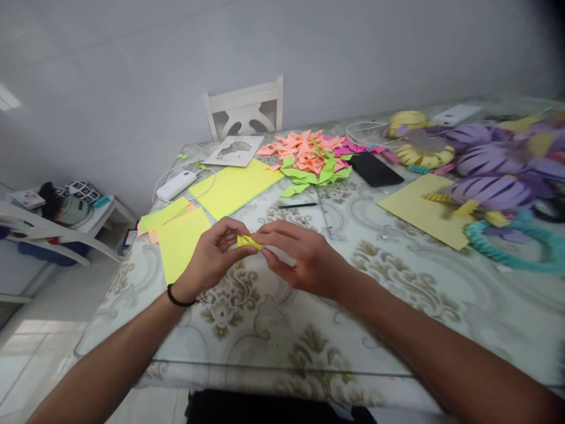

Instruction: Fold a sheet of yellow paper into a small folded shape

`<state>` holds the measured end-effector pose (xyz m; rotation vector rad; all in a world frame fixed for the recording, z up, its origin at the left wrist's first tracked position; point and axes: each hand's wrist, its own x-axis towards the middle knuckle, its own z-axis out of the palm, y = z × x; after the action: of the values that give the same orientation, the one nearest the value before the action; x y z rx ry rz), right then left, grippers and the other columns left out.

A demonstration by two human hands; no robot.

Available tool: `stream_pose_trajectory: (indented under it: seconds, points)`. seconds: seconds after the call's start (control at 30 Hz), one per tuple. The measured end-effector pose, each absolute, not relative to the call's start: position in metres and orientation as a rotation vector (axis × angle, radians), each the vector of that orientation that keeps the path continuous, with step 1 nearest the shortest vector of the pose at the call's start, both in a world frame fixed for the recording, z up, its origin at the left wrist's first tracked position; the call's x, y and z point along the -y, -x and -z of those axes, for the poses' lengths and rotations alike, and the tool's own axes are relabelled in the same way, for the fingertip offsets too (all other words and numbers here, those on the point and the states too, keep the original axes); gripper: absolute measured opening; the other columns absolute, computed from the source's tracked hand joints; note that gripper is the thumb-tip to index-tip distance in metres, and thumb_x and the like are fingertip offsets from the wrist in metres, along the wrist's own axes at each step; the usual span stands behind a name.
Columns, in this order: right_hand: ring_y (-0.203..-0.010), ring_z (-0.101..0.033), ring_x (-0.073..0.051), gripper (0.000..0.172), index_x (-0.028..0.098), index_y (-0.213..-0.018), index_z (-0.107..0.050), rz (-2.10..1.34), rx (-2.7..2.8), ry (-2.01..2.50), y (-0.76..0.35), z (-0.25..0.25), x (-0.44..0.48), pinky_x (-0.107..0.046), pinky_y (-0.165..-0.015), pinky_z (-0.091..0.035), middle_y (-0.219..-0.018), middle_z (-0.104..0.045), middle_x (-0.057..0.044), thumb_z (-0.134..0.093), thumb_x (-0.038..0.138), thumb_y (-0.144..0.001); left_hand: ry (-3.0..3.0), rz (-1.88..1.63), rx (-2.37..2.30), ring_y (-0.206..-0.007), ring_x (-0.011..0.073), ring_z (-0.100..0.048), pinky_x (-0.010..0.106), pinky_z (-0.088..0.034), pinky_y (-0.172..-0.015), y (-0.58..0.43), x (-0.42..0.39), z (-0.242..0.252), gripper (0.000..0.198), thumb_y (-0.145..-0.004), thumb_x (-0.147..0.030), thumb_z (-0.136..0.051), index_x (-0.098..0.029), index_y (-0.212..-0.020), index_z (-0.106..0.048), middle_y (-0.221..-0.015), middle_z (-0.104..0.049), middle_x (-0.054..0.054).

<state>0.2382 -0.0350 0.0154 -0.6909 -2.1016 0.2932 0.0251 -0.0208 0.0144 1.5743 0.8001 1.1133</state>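
Between my two hands is a small piece of folded yellow paper point(248, 242), held just above the patterned tablecloth. My left hand point(216, 250), with a black band at the wrist, pinches its left side between thumb and fingers. From the right, the fingertips of my right hand point(304, 256) close on its other end. Fingers cover part of the folds. Yellow paper sheets point(179, 235) lie beside my left hand, and a larger yellow-green sheet point(238, 185) is behind it. A dark pen point(298, 205) rests beyond my right hand.
Folded orange paper pieces point(304, 150) and green ones point(318, 174) are heaped at the back. Right of them lies a black phone point(375, 169). Purple paper lanterns point(489, 191) and a teal paper ring point(507, 259) fill the right side. A white device point(176, 185) with a cable sits left.
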Motion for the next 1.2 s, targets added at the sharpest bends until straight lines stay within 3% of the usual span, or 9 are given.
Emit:
stream_pose_trajectory:
  seconds: [0.17,0.27,0.4,0.6,0.83,1.07,1.2]
  points:
    - [-0.08,-0.069,-0.02,0.013,0.02,-0.085,-0.073,-0.831,1.756,0.89,-0.232,-0.02,0.036,-0.032,-0.073,-0.056,-0.086,-0.074,-0.005,-0.069,0.03,-0.092,-1.743,-1.043,-0.837,-0.085,0.0157,-0.069,0.026,-0.054,-0.078,-0.023,0.024,-0.017,0.021,-0.084,-0.027,-0.083,-0.018,-0.095,-0.067,-0.091,-0.073,0.004]
    - [-0.076,-0.068,-0.018,0.019,0.021,-0.092,-0.073,-1.151,1.541,0.952,-0.23,-0.017,0.035,-0.031,-0.071,-0.056,-0.082,-0.072,-0.003,-0.08,0.035,-0.082,-1.834,-1.003,-0.867,-0.085,0.0167,-0.071,0.027,-0.054,-0.077,-0.022,0.025,-0.019,0.017,-0.09,-0.031,-0.077,-0.018,-0.096,-0.069,-0.092,-0.076,0.006]
    - [-0.078,-0.068,-0.018,0.028,0.019,-0.093,-0.073,-1.329,1.497,0.973,-0.229,-0.014,0.032,-0.031,-0.073,-0.055,-0.085,-0.074,-0.004,-0.082,0.042,-0.079,-1.926,-0.977,-0.942,-0.082,0.017,-0.071,0.026,-0.053,-0.074,-0.021,0.025,-0.021,0.019,-0.093,-0.036,-0.072,-0.018,-0.093,-0.071,-0.09,-0.077,0.006]
    - [-0.075,-0.066,-0.017,0.028,0.018,-0.09,-0.071,-1.321,1.614,1.032,-0.231,-0.012,0.03,-0.029,-0.07,-0.051,-0.083,-0.073,-0.003,-0.078,0.045,-0.083,-1.85,-0.93,-1.021,-0.072,0.0148,-0.069,0.023,-0.05,-0.066,-0.023,0.025,-0.023,0.027,-0.09,-0.039,-0.076,-0.018,-0.104,-0.068,-0.079,-0.075,0.002]
    - [-0.079,-0.065,-0.018,0.02,0.018,-0.088,-0.069,-1.103,1.772,1.009,-0.232,-0.013,0.033,-0.029,-0.075,-0.05,-0.086,-0.072,-0.003,-0.072,0.038,-0.089,-1.66,-0.805,-0.993,-0.067,0.0132,-0.062,0.022,-0.045,-0.06,-0.019,0.02,-0.026,0.029,-0.086,-0.041,-0.078,-0.013,-0.084,-0.073,-0.076,-0.072,0.004]
    - [-0.078,-0.065,-0.017,0.014,0.017,-0.098,-0.065,-1.066,1.97,0.885,-0.229,-0.013,0.037,-0.028,-0.073,-0.05,-0.086,-0.071,-0.005,-0.06,0.03,-0.095,-1.647,-0.872,-0.968,-0.067,0.012,-0.053,0.024,-0.04,-0.063,-0.017,0.021,-0.027,0.025,-0.084,-0.031,-0.079,-0.015,-0.07,-0.066,-0.068,-0.062,0.0]
    - [-0.07,-0.059,-0.015,0.02,0.017,-0.085,-0.066,-1.079,1.986,0.932,-0.228,-0.013,0.037,-0.025,-0.065,-0.044,-0.076,-0.066,-0.001,-0.064,0.036,-0.094,-1.653,-0.873,-0.934,-0.071,0.0132,-0.055,0.026,-0.042,-0.067,-0.017,0.022,-0.025,0.022,-0.086,-0.026,-0.076,-0.016,-0.069,-0.065,-0.071,-0.064,0.0]
